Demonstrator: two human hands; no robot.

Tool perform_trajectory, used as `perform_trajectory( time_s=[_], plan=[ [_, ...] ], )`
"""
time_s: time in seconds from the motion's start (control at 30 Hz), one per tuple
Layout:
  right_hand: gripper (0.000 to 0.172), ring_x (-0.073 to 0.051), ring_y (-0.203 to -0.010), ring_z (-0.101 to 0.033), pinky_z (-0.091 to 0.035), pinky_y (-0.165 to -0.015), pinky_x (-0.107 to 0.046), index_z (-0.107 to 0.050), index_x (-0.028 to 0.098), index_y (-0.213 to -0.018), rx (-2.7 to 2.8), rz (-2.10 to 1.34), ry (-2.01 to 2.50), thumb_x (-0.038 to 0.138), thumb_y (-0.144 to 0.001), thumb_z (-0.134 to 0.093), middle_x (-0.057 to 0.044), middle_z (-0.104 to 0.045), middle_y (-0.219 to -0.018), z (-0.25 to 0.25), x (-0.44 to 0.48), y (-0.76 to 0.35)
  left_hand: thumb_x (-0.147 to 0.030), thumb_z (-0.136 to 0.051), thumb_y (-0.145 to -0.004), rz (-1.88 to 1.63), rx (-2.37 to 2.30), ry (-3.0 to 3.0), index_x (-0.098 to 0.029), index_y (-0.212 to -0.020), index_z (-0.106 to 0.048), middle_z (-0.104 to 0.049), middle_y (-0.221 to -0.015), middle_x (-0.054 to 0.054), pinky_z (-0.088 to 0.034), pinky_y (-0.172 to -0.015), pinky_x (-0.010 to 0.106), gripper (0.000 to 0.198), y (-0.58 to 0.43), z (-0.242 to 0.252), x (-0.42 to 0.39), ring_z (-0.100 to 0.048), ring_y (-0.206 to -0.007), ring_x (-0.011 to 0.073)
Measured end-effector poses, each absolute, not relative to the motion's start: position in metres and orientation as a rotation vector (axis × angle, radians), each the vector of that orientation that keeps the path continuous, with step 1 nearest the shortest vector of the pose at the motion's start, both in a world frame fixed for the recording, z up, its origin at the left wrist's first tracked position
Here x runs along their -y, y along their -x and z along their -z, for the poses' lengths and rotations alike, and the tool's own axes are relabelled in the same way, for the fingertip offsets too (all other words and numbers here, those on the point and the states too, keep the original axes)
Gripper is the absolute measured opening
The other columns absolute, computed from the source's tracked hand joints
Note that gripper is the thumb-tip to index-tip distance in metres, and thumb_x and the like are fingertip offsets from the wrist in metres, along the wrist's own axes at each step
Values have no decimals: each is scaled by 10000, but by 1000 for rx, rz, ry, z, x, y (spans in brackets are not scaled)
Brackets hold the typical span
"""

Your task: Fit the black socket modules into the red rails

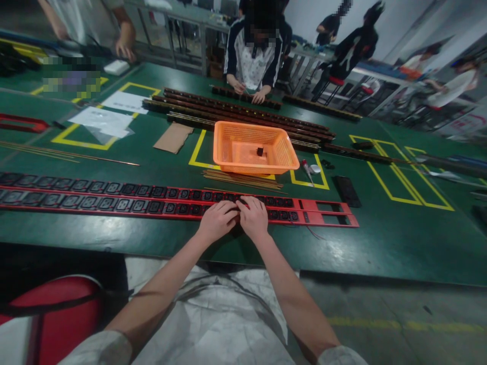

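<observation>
Two long red power strips (114, 197) filled with black sockets lie side by side along the near edge of the green table (380, 243). My left hand (217, 219) and my right hand (253, 217) rest together on the nearer strip, knuckles up, fingers curled down and pressing on the sockets. The fingertips are tucked over the strip, and whether they pinch a small part is hidden. To the right of my hands the strip's end (331, 213) has bare rectangular cut-outs.
An orange plastic basket (283, 152) with a small black part stands behind the strips, thin copper rods (243, 179) in front of it. Dark strips (236, 114) lie further back, where another person works. Cardboard (173, 138), papers (102, 121) and a black plate (347, 190) lie around.
</observation>
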State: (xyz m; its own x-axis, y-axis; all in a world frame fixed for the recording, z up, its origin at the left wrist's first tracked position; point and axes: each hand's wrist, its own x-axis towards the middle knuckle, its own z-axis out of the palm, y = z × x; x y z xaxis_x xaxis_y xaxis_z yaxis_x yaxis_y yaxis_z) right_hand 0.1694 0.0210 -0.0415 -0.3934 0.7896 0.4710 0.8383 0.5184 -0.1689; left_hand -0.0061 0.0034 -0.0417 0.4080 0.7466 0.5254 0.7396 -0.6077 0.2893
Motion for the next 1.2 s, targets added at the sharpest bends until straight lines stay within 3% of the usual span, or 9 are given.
perform_trajectory(
  time_s=[0.4,0.9,1.2],
  plan=[
    [348,-253,-1212,-568,-434,-1015,-408,-714,200,-1188,2134,124,1405,118,-923,-505,-94,-697,-1279,43,-21,-165,-183,-559,-936,-965,-1422,-2617,-237,-1023,-738,-746,-1145,49,-551,-922,367,206,5,40,-2,-662,-1105,217],
    [443,-266,-1328,-459,-378,-1055,-430,-612,276,-1380,2350,12,1560,180,-966,-489,-68,-564,-1475,19,-16,-163,-151,-592,-890,-1020,-1442,-2670,-222,-997,-722,-749,-1134,42,-555,-895,370,183,4,41,-2,-665,-1073,224],
    [442,-280,-1322,-441,-370,-1039,-452,-630,288,-1358,2368,-21,1609,179,-952,-497,-72,-550,-1477,14,-17,-159,-140,-591,-896,-1030,-1419,-2675,-219,-1017,-726,-746,-1134,59,-557,-900,374,197,5,41,-2,-665,-1086,230]
  ],
)
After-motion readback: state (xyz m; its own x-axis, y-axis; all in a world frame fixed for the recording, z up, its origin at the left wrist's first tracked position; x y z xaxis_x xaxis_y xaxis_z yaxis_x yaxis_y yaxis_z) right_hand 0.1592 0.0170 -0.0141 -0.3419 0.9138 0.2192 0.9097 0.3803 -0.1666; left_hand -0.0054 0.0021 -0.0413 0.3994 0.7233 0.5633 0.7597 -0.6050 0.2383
